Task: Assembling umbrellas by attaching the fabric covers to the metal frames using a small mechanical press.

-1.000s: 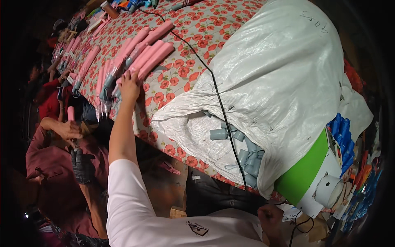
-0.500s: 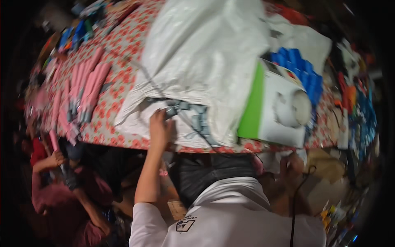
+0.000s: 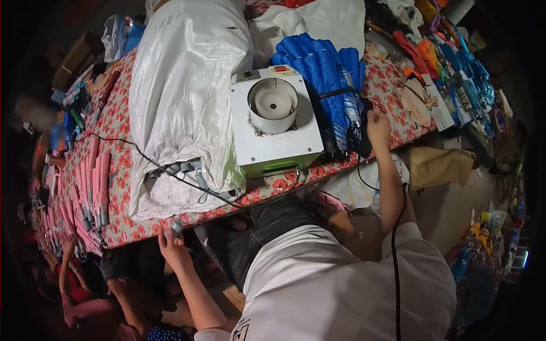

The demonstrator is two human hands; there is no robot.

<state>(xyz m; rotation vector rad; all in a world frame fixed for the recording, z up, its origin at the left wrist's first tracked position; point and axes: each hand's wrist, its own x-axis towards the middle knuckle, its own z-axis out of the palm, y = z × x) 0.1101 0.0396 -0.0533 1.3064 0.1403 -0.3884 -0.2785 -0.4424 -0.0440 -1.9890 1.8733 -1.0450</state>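
My left hand (image 3: 175, 248) is just off the table's front edge, its fingers closed on a small grey plastic piece (image 3: 177, 227). Similar grey pieces (image 3: 187, 166) show in the open mouth of a white woven sack (image 3: 190, 74). My right hand (image 3: 379, 129) is curled at the right of a bundle of blue folded umbrellas (image 3: 318, 65), against a dark piece (image 3: 362, 133) at its near end. What its fingers grip is hidden. Between sack and umbrellas stands a white and green machine (image 3: 273, 149) with a round metal cup (image 3: 273, 105) on top.
Pink folded umbrellas (image 3: 94, 182) lie at the left of the floral tablecloth (image 3: 122, 230). A black cable (image 3: 187, 183) crosses the sack mouth. Coloured bundles (image 3: 463, 74) crowd the right. Another person's arm (image 3: 128, 304) is at lower left. A brown bag (image 3: 441, 167) lies beyond the front edge.
My left hand has left the sack mouth and drawn back past the table edge with a grey piece. My right hand has come up beside the blue umbrellas. The view has turned and shifted right.
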